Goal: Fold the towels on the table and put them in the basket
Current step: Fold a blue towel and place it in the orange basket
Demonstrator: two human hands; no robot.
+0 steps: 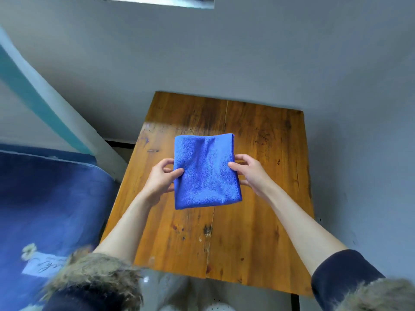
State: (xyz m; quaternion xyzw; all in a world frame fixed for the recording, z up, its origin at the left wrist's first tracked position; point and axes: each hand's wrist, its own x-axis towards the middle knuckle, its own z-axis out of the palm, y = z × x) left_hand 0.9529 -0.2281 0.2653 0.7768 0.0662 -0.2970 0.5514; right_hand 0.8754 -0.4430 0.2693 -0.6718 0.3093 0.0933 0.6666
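Right there over the middle of the wooden counter (258, 232), a blue towel (206, 173) is held folded into a neat, roughly rectangular pad, with a few soft creases running down from its far edge. The left hand (160, 179) grips its left edge, thumb lying on the top face and fingers (167, 163) curled round underneath. The right hand (249, 173) does the same on the right edge, thumb pressed on top and the other fingers wrapped below the cloth. So both sets of fingers are closed on the towel, one at each side, about halfway along its length. Whether the towel's underside touches the counter or hangs just above it I cannot tell from here.

The counter is two worn orange-brown boards with a seam running down the centre, marked with dark stains and scratches. Both forearms are bare, with dark sleeves (343, 272) pushed up and fur trim (96, 274) showing at the near edge. A deep blue bed cover (51, 198) lies to the left of the counter, and a grey wall (247, 52) rises behind it.
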